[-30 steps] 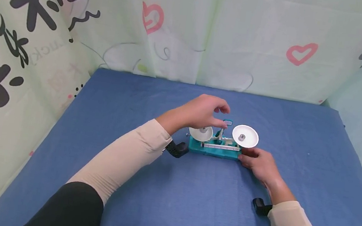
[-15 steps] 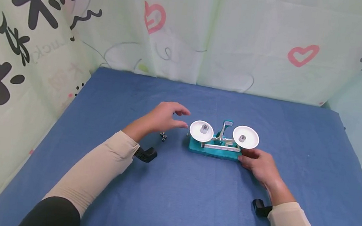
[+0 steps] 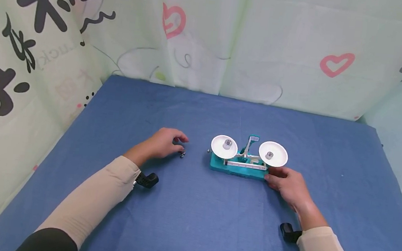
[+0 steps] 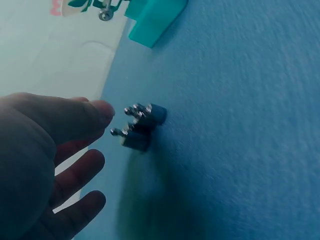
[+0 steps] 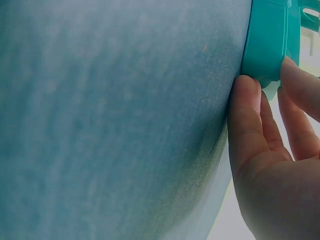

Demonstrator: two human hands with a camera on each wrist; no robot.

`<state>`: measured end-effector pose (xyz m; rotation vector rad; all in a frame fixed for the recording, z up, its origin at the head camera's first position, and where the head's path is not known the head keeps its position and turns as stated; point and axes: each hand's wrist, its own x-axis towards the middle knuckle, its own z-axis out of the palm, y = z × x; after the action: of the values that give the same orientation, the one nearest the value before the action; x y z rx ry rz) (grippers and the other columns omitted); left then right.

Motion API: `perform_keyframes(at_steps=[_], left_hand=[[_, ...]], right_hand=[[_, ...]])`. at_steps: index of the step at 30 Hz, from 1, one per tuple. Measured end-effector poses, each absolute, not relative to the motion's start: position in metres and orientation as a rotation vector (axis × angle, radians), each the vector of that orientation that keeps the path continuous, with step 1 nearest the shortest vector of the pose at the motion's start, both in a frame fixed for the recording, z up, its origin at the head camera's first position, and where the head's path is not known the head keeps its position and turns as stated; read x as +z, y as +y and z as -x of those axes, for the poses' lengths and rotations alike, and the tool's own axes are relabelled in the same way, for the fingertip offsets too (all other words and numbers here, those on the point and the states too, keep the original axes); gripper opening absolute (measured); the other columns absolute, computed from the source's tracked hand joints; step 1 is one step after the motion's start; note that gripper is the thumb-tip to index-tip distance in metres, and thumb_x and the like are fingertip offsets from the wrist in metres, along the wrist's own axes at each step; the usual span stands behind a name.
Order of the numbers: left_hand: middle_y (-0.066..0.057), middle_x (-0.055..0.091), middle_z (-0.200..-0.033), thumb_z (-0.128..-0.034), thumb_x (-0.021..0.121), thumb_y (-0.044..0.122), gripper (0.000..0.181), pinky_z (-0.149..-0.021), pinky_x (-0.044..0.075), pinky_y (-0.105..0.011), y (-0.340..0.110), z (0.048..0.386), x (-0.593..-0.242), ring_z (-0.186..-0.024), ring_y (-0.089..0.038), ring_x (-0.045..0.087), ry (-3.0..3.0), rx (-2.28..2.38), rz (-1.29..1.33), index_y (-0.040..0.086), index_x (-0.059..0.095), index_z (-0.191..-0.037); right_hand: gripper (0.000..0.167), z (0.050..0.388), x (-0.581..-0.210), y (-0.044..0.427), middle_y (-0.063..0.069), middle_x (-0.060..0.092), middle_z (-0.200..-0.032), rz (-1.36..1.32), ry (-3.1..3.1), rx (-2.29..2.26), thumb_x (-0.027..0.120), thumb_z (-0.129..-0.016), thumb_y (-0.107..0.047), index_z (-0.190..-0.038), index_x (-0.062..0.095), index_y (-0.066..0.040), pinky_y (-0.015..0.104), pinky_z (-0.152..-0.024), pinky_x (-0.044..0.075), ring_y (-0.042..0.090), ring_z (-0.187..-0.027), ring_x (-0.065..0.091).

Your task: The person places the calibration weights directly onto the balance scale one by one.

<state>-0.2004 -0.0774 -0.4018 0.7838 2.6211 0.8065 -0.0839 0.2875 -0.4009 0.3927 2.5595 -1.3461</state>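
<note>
A teal balance scale point(image 3: 238, 169) stands on the blue cloth in the head view. Its left pan point(image 3: 217, 148) bears a metal weight point(image 3: 227, 144), and its right pan point(image 3: 280, 154) a smaller-looking weight point(image 3: 269, 155). My right hand point(image 3: 288, 187) holds the base's right end, fingertips and thumb against the teal plastic point(image 5: 270, 45). To the left, my left hand point(image 3: 163, 142) hovers beside several small knobbed metal weights point(image 4: 142, 115), fingers apart and nothing between them. In the left wrist view these weights stand together just beyond the fingertips.
The blue cloth point(image 3: 212, 226) covers the whole table. A printed curtain point(image 3: 269, 46) closes off the back and both sides. A black wrist camera point(image 3: 147, 180) sits by the left sleeve, another camera point(image 3: 289, 233) by the right one.
My left hand has withdrawn leftward from above the left pan, then come down beside the small weights. The left pan's weight has come into full view. My right hand has stayed on the base.
</note>
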Motion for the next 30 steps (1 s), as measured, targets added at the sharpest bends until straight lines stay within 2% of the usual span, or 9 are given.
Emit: perform_keyframes(at_steps=[6, 14, 30], left_hand=[[-0.007, 0.068, -0.121, -0.0956, 0.068, 0.010, 0.026, -0.097, 0.047, -0.041, -0.080, 0.199, -0.409, -0.110, -0.024, 0.062, 2.633, 0.767, -0.772, 0.007, 0.070, -0.121], [-0.005, 0.071, -0.110, -0.0957, 0.068, 0.011, 0.018, -0.094, 0.047, -0.040, -0.080, 0.198, -0.411, -0.104, -0.022, 0.063, 2.649, 0.755, -0.739, 0.009, 0.072, -0.113], [-0.005, 0.072, -0.109, -0.0955, 0.067, 0.009, 0.017, -0.096, 0.046, -0.041, -0.080, 0.199, -0.414, -0.107, -0.023, 0.064, 2.651, 0.788, -0.752, 0.008, 0.074, -0.111]], right_hand=[[0.046, 0.084, -0.402, 0.287, 0.030, 0.053, -0.135, -0.389, 2.568, -1.336, 0.063, -0.098, -0.011, -0.136, 0.051, 0.011, 0.041, -0.090, 0.054, 0.036, -0.111, 0.061], [0.045, 0.083, -0.404, 0.288, 0.030, 0.053, -0.135, -0.380, 2.580, -1.336, 0.062, -0.098, -0.011, -0.136, 0.052, 0.011, 0.040, -0.090, 0.055, 0.035, -0.111, 0.061], [0.046, 0.082, -0.401, 0.288, 0.029, 0.054, -0.135, -0.369, 2.581, -1.326, 0.064, -0.098, -0.014, -0.136, 0.052, 0.010, 0.041, -0.089, 0.054, 0.032, -0.108, 0.062]])
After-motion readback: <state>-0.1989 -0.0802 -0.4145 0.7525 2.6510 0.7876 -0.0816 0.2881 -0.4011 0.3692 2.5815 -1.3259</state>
